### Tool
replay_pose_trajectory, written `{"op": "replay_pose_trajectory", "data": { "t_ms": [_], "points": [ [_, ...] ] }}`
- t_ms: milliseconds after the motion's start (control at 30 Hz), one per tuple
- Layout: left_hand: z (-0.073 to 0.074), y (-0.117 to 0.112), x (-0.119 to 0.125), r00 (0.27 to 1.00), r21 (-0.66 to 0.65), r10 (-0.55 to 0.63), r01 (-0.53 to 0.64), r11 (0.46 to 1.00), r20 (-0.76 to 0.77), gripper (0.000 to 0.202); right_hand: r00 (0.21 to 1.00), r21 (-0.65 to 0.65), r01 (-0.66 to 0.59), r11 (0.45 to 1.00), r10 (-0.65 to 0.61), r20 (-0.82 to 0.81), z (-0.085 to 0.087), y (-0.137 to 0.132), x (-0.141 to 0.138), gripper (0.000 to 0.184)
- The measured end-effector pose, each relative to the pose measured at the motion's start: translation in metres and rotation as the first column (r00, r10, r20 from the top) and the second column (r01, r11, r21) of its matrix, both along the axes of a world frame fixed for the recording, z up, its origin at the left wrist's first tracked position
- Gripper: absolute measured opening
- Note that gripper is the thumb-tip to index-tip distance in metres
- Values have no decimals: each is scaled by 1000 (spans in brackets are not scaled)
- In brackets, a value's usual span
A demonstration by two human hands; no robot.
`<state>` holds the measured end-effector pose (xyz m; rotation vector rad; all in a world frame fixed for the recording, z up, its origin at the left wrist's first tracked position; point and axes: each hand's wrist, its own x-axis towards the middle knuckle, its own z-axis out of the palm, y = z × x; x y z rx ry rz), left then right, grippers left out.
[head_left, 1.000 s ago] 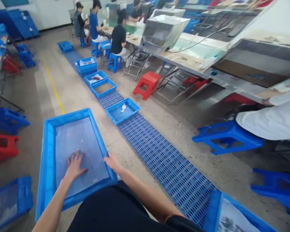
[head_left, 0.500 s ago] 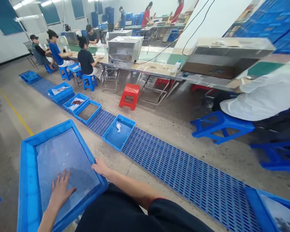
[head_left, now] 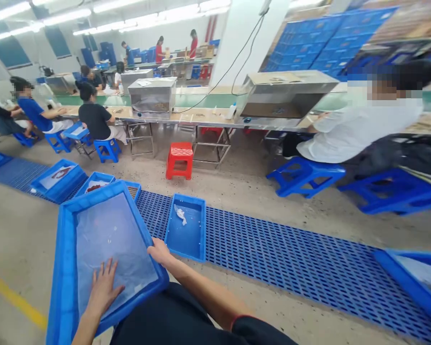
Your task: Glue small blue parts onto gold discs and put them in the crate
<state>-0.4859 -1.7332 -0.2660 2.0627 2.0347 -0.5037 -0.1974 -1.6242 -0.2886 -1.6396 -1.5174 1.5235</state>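
A blue plastic tray point(head_left: 65, 268) is held tilted in front of my body at the lower left. A pale translucent sheet point(head_left: 111, 225) lines its bottom, with a few tiny white bits on it. My left hand point(head_left: 104, 287) lies flat on the sheet, fingers spread. At the tray's right rim, my right hand point(head_left: 160, 251) is wrapped around the edge; its fingers under the rim are hidden. Just beyond that hand, another blue tray point(head_left: 203, 230) with a crumpled white scrap point(head_left: 180, 214) inside rests on the blue slatted flooring point(head_left: 273, 258).
Several more blue trays, including one at left point(head_left: 77, 179) and one at right point(head_left: 391, 273), stand along the slats. A red stool point(head_left: 179, 160) and a blue stool point(head_left: 305, 175) stand by the long workbench point(head_left: 215, 117). A person in white point(head_left: 359, 124) sits there.
My view has swung to the right and up. The tray stays in my hands and now overlaps the trays on the slats. Both hands keep their places on it.
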Motion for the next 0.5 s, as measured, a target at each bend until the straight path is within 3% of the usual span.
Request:
{"op": "replay_pose_trajectory", "data": {
  "t_ms": [100, 200, 367, 500],
  "points": [
    [19, 92, -25, 991, -22, -125, 126, 992, 37, 87, 993, -27, 116, 993, -116, 11, 18, 54, -10, 41],
    [27, 173, -34, 960, -33, -261, 266, 964, 97, 88, 971, -48, 238, 970, -237, 16, 24, 87, -4, 39],
    [27, 296, -19, 895, 9, -411, 416, 909, 173, 86, 894, -72, 447, 892, -446, 28, 17, 135, 18, 34],
    [34, 395, 0, 854, 124, -475, 459, 880, 212, 77, 816, -78, 578, 813, -576, 41, 4, 195, 45, 25]
  ]
}}
